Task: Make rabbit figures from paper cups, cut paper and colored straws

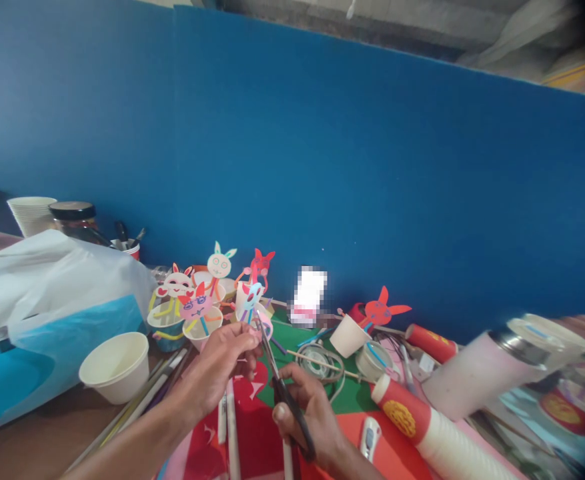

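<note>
Your left hand point(227, 347) pinches a small pink piece point(255, 333) between thumb and fingertips, while your right hand point(315, 413) is closed around the handles of the scissors point(271, 353). The blades point to 11 o'clock and lie right beside the piece at your left fingertips; whether they touch it, or how far apart they stand, you cannot tell from here. By the look of it, you are at a fine trimming step. Any further snip calls for a firm pinch, your left fingertips held clear of the blades, and small turns of the piece rather than of the scissors. Around your hands, a group of paper figures point(219, 265) stands in cups at 11 o'clock, and a bright phone point(309, 297) at 1 o'clock. At 2 o'clock are a coiled cord point(317, 361) and, beyond it, a red figure point(383, 311) in a tilted cup point(348, 337). A cup stack point(435, 433) lies at 4 o'clock, a cutter point(369, 437) at 5, and red paper point(252, 433) under your hands towards 6. The white bowl point(117, 373) sits at 9 o'clock, left of your forearm.
</note>
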A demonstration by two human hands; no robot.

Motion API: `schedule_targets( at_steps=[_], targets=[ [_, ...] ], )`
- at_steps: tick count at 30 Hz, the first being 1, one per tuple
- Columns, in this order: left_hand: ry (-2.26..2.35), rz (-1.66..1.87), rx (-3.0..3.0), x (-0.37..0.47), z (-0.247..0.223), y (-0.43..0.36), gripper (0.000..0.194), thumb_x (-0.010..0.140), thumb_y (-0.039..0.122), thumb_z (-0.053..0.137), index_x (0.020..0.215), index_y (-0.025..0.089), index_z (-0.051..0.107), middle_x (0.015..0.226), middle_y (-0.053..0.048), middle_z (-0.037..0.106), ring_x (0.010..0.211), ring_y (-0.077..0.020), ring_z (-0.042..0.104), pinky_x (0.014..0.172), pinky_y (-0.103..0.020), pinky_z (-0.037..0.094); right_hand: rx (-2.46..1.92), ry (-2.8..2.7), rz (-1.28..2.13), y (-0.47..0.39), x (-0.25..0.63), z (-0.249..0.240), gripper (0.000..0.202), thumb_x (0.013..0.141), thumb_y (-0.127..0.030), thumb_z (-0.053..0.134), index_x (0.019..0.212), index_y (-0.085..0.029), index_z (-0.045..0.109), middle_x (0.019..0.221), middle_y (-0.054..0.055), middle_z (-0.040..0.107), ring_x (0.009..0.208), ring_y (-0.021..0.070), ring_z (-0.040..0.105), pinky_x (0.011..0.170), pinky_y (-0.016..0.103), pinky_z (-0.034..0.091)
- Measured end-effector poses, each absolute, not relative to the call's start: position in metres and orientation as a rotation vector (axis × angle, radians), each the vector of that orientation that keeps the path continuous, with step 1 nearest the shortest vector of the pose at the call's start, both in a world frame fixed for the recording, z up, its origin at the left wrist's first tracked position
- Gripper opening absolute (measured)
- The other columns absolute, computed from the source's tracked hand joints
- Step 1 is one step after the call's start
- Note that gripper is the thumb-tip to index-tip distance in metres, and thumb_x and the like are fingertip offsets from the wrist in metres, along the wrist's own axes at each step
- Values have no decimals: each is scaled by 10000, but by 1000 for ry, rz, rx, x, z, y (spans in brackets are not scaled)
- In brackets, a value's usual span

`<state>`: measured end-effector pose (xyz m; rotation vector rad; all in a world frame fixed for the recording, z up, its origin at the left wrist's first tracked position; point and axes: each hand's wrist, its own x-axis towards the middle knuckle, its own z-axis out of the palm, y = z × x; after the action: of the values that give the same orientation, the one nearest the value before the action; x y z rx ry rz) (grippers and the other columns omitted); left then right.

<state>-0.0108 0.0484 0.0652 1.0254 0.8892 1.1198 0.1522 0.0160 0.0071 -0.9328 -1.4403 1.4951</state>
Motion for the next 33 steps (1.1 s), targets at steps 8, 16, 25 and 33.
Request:
schedule_targets(
  at_steps=[8, 16, 25, 33],
  targets=[
    [962, 1095, 1086, -12, 63, 51, 124, 716, 224, 523, 618, 149, 513, 516, 24, 525, 421, -82, 459, 444, -216, 376, -936, -1508, 1503, 16, 155, 19, 493, 625, -568, 631, 842, -167, 446, 484, -71, 442, 372, 46, 362, 353, 161, 298],
    [1018, 1047, 1125, -11, 69, 49, 106, 680, 211, 522, 601, 142, 507, 518, 15, 546, 396, -78, 457, 437, -224, 382, -900, -1606, 1452, 17, 158, 20, 427, 672, -522, 606, 854, -165, 458, 520, -56, 458, 417, 62, 374, 392, 177, 293],
    [987, 991, 1110, -15, 73, 54, 99, 665, 211, 552, 612, 148, 496, 526, 14, 574, 391, -80, 482, 435, -217, 380, -906, -1602, 1420, 17, 159, 12, 364, 695, -467, 616, 856, -178, 464, 490, -80, 405, 382, 45, 322, 367, 159, 256],
    [928, 996, 1100, -11, 75, 48, 161, 718, 274, 566, 648, 129, 558, 555, -4, 583, 434, -84, 501, 458, -213, 393, -835, -1555, 1416, 19, 159, 6, 433, 698, -506, 607, 926, -173, 450, 537, -56, 444, 418, 61, 357, 391, 174, 283]
  ],
)
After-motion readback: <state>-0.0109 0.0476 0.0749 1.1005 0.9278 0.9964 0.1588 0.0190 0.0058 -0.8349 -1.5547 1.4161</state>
